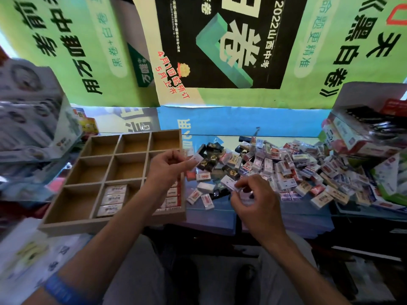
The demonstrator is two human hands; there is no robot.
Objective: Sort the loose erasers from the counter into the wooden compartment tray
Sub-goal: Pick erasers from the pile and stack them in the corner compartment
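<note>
A wooden compartment tray [92, 224] lies on the counter at the left. Three white erasers [113, 199] fill its near middle cell, and more show in the near right cell behind my arm. A big heap of loose wrapped erasers [286, 168] covers the counter to the right. My left hand [169, 166] hovers over the tray's right edge and pinches a small white eraser [196, 159]. My right hand [253, 199] is at the near edge of the heap, fingers curled around a white eraser [229, 182].
Stacked packaged goods [33, 119] crowd the left side beside the tray. A box of stationery packs [363, 133] stands at the right above the heap. Green and black posters [220, 51] hang behind. Stacks of paper [286, 221] sit under the counter's front edge.
</note>
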